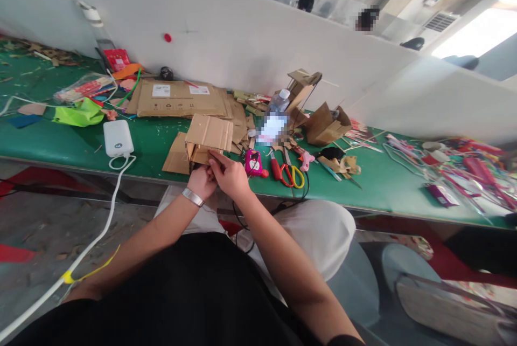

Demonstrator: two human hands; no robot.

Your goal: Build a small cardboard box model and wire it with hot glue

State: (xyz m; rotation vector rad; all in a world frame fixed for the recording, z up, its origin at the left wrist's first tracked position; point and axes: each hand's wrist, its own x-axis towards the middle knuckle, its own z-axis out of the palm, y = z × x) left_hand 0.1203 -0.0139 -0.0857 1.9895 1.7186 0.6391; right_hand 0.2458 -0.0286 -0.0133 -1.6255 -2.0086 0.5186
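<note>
A small cardboard structure [209, 133], brown and topped by a creased, ridged panel, is set at the near edge of the green bench [133, 144]; its lower front is touched by the right hand [231, 174], index finger extended; the left hand [202, 181] is tucked beneath, its grip hidden.

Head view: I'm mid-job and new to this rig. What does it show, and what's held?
No machine here: a person works bare-handed, and one camera worn on the head looks forward and down. On the green table lie a white power bank, a flattened brown cardboard box with white labels, scissors with red and yellow handles and a pink glue gun. The left hand and right hand meet at the near side of a small brown cardboard structure. Some fingers are hidden, so I can't tell exactly how each grips it.
</note>
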